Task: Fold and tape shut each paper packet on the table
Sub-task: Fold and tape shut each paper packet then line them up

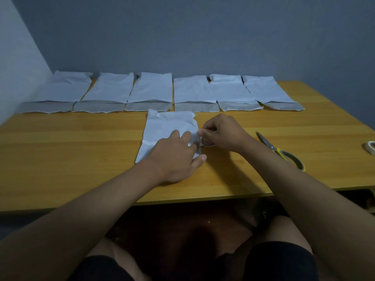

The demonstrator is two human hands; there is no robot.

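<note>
A white paper packet (162, 126) lies in the middle of the wooden table (81, 151). My left hand (176, 157) rests flat on the packet's lower right part and presses it down. My right hand (221, 131) sits at the packet's right edge with fingers curled, holding a small roll of tape (209, 143) and pinching something at the paper's edge. Several more white packets (150, 90) lie in a row along the back of the table, each with an unfolded flap toward me.
Scissors (282, 151) with yellow and grey handles lie to the right of my right arm. A second tape roll (371, 147) sits at the table's far right edge. A grey wall stands behind the table. My knees show below the front edge.
</note>
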